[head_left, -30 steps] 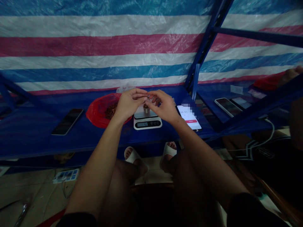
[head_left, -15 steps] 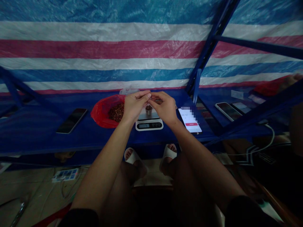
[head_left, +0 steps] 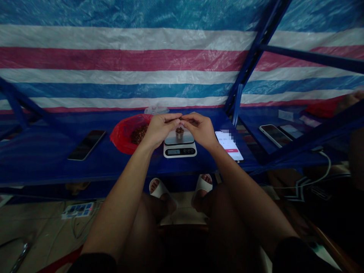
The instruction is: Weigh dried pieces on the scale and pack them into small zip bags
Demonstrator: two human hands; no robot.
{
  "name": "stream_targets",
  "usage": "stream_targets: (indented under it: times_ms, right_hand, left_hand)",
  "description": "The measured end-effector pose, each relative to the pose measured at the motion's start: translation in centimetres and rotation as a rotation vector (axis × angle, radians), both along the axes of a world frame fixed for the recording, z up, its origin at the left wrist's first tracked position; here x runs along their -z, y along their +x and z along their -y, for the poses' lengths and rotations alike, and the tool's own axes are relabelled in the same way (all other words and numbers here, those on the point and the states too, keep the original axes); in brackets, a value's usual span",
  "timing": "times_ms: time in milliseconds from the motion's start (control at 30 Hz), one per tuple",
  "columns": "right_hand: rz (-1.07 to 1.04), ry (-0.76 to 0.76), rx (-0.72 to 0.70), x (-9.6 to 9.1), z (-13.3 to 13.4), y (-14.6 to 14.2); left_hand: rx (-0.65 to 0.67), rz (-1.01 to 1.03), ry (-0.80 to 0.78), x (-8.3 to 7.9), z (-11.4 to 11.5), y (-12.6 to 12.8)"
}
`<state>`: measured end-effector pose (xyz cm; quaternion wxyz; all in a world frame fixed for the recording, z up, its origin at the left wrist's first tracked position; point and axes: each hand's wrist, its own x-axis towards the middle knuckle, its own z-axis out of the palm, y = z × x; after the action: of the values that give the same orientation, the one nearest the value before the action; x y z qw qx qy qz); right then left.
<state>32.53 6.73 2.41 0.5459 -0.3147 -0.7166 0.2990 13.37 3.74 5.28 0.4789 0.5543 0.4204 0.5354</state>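
My left hand point(head_left: 160, 129) and my right hand point(head_left: 201, 129) meet at their fingertips above a digital kitchen scale point(head_left: 179, 151). Both pinch closed; whatever is between the fingers is too small and dark to make out. On the scale's plate stands a small metallic cup point(head_left: 179, 134), upright, heaped with brown pieces that look like dried bits or nuts. Just left of my left hand, a red plastic bag point(head_left: 121, 136) lies open, holding many similar brown pieces point(head_left: 139, 134). The scale's display is lit, its figures blurred.
A dark phone point(head_left: 87, 145) lies at left and a phone with a lit timer point(head_left: 229, 146) at right, on the blue shelf point(head_left: 122, 167). Clear plastic point(head_left: 156, 110) sits behind the scale. A blue post point(head_left: 237, 104) rises at right. Another person's hand point(head_left: 351, 101) is at far right.
My hands have shifted slightly, the knuckles a little lower and the fingertips still together. More of the cup and the scale's plate shows between them.
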Motion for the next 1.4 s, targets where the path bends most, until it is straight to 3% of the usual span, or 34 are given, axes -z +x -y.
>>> stream_targets:
  times_ms: [333,767,1400]
  right_hand:
    - [0.095,0.015,-0.027,-0.1,0.0,0.7]
    - [0.276,0.126,-0.025,0.6,-0.3,1.6]
    - [0.253,0.108,0.021,0.7,-0.4,1.6]
  left_hand:
    - [-0.042,-0.153,0.045,0.0,0.3,-0.4]
    - [-0.052,-0.485,0.274,0.7,-0.2,-0.7]
    - [-0.046,-0.418,0.268,0.8,0.1,-0.9]
